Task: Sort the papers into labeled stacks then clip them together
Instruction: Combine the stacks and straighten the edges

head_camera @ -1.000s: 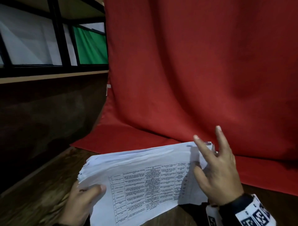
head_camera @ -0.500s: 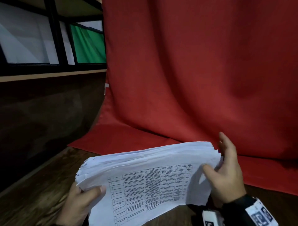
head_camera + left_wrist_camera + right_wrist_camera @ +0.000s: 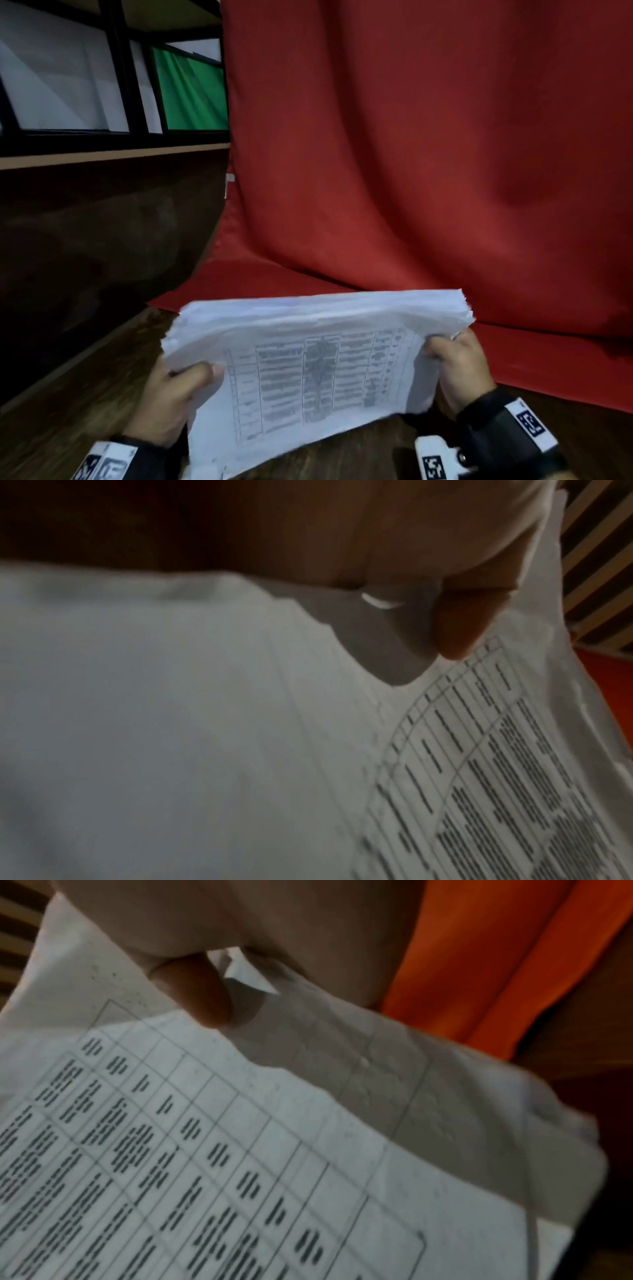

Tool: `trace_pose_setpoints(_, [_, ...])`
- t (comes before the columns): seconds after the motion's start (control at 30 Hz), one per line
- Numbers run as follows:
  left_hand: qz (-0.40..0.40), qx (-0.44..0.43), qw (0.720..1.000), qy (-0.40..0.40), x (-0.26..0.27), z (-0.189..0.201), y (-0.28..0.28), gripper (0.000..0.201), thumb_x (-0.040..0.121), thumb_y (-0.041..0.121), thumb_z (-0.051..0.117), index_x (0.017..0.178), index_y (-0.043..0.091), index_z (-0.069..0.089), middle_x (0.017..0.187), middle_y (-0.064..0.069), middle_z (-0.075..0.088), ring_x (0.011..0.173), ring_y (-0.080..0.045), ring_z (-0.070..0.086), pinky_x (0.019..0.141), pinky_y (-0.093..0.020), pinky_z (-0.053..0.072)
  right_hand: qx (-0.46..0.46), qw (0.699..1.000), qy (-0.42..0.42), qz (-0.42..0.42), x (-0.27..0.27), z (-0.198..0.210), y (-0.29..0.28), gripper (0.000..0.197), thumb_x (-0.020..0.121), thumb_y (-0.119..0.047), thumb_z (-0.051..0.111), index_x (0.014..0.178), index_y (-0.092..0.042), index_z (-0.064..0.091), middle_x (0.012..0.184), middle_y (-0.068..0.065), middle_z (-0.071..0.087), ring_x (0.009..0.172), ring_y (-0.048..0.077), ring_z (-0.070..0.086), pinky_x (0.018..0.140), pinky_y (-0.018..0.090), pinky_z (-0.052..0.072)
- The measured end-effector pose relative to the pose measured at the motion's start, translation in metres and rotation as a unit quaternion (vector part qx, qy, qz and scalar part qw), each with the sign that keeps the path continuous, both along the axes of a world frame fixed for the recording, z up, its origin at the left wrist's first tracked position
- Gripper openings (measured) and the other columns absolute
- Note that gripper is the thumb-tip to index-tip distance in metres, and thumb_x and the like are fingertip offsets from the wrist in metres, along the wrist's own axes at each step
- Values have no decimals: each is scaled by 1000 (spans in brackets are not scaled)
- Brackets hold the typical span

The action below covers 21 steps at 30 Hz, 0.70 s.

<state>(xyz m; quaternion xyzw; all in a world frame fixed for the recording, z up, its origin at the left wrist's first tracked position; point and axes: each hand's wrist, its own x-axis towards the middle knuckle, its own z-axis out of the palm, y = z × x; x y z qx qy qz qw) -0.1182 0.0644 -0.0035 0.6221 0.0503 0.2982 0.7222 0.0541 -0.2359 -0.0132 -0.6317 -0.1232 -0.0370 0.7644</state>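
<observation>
fingers of the left hand and right hand pinch the papers by opposite edges above the bench.

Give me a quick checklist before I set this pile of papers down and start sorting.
1. Left hand grips the paper pile, thumb on top: ok.
2. Right hand grips the opposite edge: ok.
3. Pile edges squared: not ok, the far edges are fanned.
4. Printed table faces up: ok.
5. Labels and clips within reach: cannot tell, none in view.
6. Bare wooden table near the left hand: ok.
</observation>
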Motion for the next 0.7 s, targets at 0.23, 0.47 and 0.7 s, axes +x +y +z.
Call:
trace_pose_setpoints(0.23, [-21,-9,999,45,2,-18,-2,77,82,-38,36,73,22,82,68,-2,73,62,-13,68,54,-19,53,-60,997,56,-4,-6,-12,3,14,55,9,55,55,-6,56,58,10,55,61,22,53,55,27,40])
trace_pose_setpoints(0.47, [-9,-9,999,30,2,-18,-3,42,76,-14,71,112,7,71,112,-15,77,107,-33,72,86,-42,62,-76,995,59,16,-9,-10,1,20,67,16,57,59,-3,58,59,11,55,64,24,52,56,27,43])
trace_pose_setpoints(0.7, [30,-103,994,-12,0,-1,-13,47,76,-3,64,121,9,67,116,-15,75,101,-32,74,82,-43,62,49,995,73,-55,0,-10,-5,37,83,-7,74,117,-8,59,101,10,69,99,37,68,77,38,53])
